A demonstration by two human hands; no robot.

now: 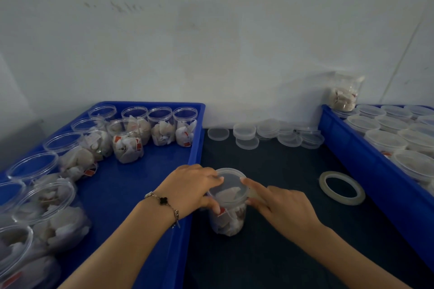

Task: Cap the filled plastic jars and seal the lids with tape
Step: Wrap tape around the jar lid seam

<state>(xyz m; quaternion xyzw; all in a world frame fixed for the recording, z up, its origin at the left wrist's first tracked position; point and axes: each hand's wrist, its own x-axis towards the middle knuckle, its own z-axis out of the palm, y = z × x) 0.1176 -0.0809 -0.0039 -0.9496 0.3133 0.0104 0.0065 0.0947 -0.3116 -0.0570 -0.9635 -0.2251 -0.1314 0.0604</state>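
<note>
A clear plastic jar [229,220] filled with white tea bags stands upright on the dark table between two blue trays. A translucent lid [229,183] sits on its mouth. My left hand [190,186] grips the jar's left rim and lid edge, with a bracelet on the wrist. My right hand [279,204] touches the lid's right rim with the index finger stretched out, and a pale strip, perhaps tape, lies under the fingers. A roll of clear tape [341,187] lies flat to the right, apart from both hands.
The left blue tray [150,171] holds several open filled jars [128,141]. The right blue tray [347,148] holds several capped jars [385,141], one more lying on top at the back [344,94]. Loose lids [267,132] are piled by the white wall.
</note>
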